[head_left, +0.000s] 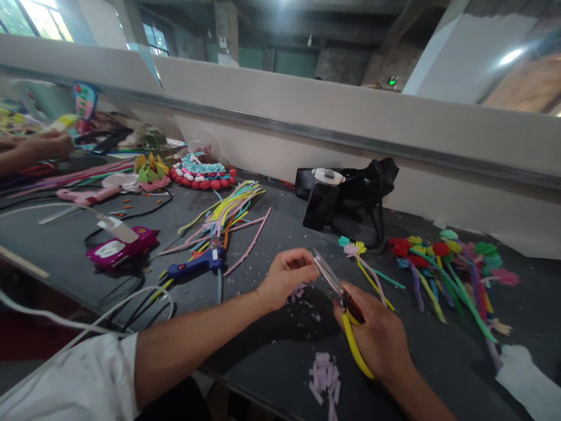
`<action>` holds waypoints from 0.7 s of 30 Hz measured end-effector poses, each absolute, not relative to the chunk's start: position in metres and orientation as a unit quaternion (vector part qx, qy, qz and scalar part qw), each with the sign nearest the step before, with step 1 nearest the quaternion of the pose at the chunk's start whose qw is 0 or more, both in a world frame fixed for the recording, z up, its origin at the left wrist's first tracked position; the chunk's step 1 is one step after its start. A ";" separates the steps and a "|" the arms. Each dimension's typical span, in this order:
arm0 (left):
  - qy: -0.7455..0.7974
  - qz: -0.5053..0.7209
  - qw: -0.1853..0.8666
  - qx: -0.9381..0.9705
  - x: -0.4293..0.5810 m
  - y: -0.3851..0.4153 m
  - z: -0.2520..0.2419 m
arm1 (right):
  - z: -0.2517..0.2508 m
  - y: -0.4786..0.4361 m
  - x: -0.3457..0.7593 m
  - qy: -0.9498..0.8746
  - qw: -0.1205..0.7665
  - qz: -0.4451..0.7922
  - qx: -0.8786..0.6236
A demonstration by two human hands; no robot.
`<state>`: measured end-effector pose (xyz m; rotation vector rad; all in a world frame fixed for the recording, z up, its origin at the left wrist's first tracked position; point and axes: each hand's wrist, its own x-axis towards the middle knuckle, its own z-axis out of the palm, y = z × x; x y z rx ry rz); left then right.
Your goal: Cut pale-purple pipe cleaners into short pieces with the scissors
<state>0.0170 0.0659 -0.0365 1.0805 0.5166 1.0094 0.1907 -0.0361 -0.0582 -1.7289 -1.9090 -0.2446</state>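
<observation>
My right hand (pixel 383 333) is wrapped round scissors (pixel 328 273) with yellow handles, the blades pointing up and left. Their tips are right beside the fingertips of my left hand (pixel 287 278), which are pinched together. Whatever the left fingers hold is too small or hidden to make out. Below the hands lies a small pile of short lilac pieces (pixel 323 374) on the dark table. Fine lilac clippings (pixel 298 291) are scattered under the left hand.
A blue glue gun (pixel 195 264) lies by a bundle of pipe cleaners (pixel 234 207). A magenta power strip (pixel 123 248) trails cables at left. Fuzzy flowers (pixel 442 251) lie at right. A phone (pixel 321 206) leans near a black bag (pixel 366 193). Another person's hand (pixel 46 144) shows far left.
</observation>
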 end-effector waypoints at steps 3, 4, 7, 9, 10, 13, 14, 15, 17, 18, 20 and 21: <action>0.238 0.455 0.709 0.483 0.017 0.064 -0.034 | -0.057 -0.036 0.190 -0.712 0.292 -0.070 -0.634; 0.240 0.455 0.708 0.484 0.017 0.064 -0.033 | -0.057 -0.037 0.189 -0.712 0.295 -0.069 -0.633; 0.239 0.455 0.705 0.489 0.017 0.064 -0.032 | -0.057 -0.037 0.189 -0.712 0.293 -0.073 -0.634; 0.237 0.454 0.704 0.492 0.017 0.064 -0.032 | -0.058 -0.037 0.189 -0.714 0.293 -0.077 -0.631; 0.238 0.453 0.704 0.493 0.017 0.064 -0.033 | -0.059 -0.037 0.189 -0.714 0.296 -0.081 -0.629; 0.238 0.453 0.706 0.489 0.017 0.064 -0.034 | -0.060 -0.037 0.190 -0.713 0.293 -0.090 -0.631; 0.236 0.452 0.708 0.488 0.017 0.064 -0.034 | -0.060 -0.037 0.191 -0.713 0.286 -0.094 -0.633; 0.233 0.449 0.711 0.489 0.017 0.063 -0.035 | -0.060 -0.037 0.191 -0.714 0.279 -0.098 -0.635; 0.231 0.440 0.714 0.493 0.018 0.062 -0.036 | -0.059 -0.037 0.191 -0.714 0.271 -0.103 -0.637; 0.232 0.436 0.714 0.496 0.018 0.061 -0.036 | -0.058 -0.037 0.191 -0.713 0.271 -0.100 -0.639; 0.235 0.434 0.712 0.500 0.018 0.060 -0.037 | -0.055 -0.037 0.190 -0.712 0.275 -0.079 -0.641; 0.235 0.435 0.710 0.501 0.018 0.060 -0.037 | -0.054 -0.037 0.189 -0.712 0.277 -0.064 -0.642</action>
